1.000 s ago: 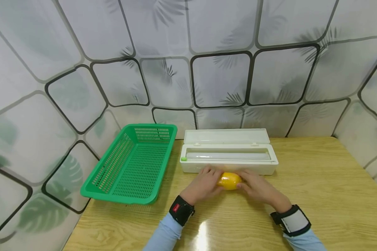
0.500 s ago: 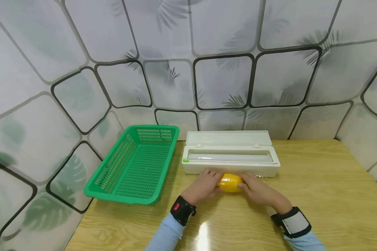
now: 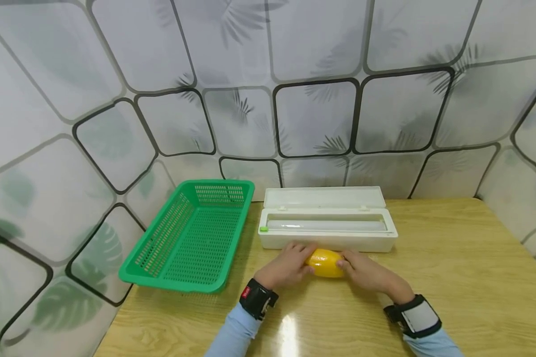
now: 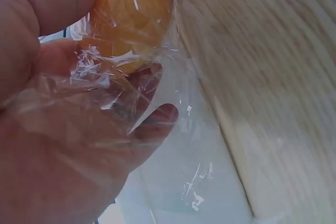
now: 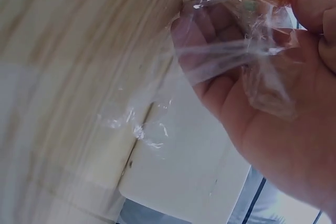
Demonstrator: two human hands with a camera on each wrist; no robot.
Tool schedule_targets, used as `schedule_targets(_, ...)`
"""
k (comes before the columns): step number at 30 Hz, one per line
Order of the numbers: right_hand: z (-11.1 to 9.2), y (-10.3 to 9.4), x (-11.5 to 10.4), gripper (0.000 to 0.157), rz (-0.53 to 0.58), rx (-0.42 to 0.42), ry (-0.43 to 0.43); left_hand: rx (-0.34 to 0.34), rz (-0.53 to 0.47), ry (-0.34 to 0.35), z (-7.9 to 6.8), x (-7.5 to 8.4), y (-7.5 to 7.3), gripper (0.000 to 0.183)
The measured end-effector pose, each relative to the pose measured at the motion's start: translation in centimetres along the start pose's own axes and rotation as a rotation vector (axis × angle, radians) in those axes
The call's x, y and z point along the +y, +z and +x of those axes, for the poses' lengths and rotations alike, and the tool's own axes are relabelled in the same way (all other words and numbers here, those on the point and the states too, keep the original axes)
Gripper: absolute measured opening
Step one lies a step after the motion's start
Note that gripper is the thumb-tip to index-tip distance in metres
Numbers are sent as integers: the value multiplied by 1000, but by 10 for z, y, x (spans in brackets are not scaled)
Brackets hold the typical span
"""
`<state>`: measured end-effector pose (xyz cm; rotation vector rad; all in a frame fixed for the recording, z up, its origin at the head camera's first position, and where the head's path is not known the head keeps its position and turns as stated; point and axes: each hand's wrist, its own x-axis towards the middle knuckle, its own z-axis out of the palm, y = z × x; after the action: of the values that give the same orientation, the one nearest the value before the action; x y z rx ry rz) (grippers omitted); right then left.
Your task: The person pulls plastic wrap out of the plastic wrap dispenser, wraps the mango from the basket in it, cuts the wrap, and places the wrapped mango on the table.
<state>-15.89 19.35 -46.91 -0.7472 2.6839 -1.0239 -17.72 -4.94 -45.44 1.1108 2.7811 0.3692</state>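
Note:
A yellow oval fruit [image 3: 325, 263], its exact kind unclear, is held between both hands just in front of a white cling film dispenser [image 3: 328, 242]. My left hand [image 3: 287, 267] grips its left end, and my right hand [image 3: 369, 271] grips the right end. Clear cling film [image 4: 100, 77] covers the fruit and spreads loosely across the left palm. In the right wrist view, gathered film [image 5: 265, 72] stretches over the fingers, with the thumb pressing at the fruit's end. The dispenser's lid [image 3: 325, 197] stands raised, baring the film roll [image 3: 326, 225] inside.
A green perforated plastic basket [image 3: 223, 275] stands left of the dispenser, with nothing seen in it. The wooden table [image 3: 455, 277] extends to the right. Behind it rises a patterned wall covering [image 3: 317, 119].
The fruit has shifted slightly toward me and a little left, both hands keeping their grip at its ends. Dispenser and basket keep their places; the head view has shifted slightly.

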Motion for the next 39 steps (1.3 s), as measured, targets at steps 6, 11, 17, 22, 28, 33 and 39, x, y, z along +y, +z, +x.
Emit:
schedule_targets(6, 1, -1, 0, 29, 25, -18, 43, 7, -60, -50, 1, -2, 2, 60)
schedule_targets(11, 4, -3, 0, 28, 18, -21, 67, 38, -88, -65, 4, -2, 4, 53)
schedule_targets(17, 5, -5, -4, 30, 4, -28, 107, 15, -74, -106, 4, -1, 2, 50)
schedule_targets(22, 6, -6, -6, 36, -25, -36, 111, -8, -38, -128, 1, 1, -1, 51)
schedule_targets(28, 5, -6, -7, 37, -60, -31, 91, -8, -6, -121, -2, 3, -5, 50)
schedule_targets(33, 4, -8, -5, 37, -43, -57, 84, -22, 22, -120, -1, 4, -5, 48)
schedule_targets(39, 2, -5, -2, 39, -5, -64, 103, 2, 71, -121, -3, 6, -1, 48)
